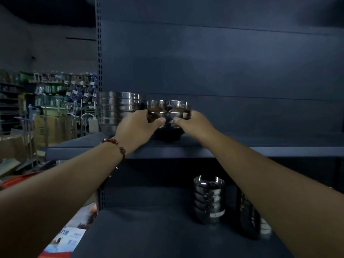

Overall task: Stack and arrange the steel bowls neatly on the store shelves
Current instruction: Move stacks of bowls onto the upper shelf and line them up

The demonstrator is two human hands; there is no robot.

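Both hands are up on the upper shelf (167, 148), wrapped round a short stack of steel bowls (168, 110): the left hand (138, 125) curls its fingers round the left side, thumb across the front, and the right hand (193, 123) grips the right side the same way; the stack sits just beside a taller, wider pile of bowls (119, 110) at the shelf's left end — close enough, I'd judge, that a sideways nudge could knock rim against rim and set that pile sliding; the steel looks slick and the light is poor, so a loosened grip might let the top bowl tilt or slip off the front edge — down onto the lower stack (209, 200) on the shelf beneath.
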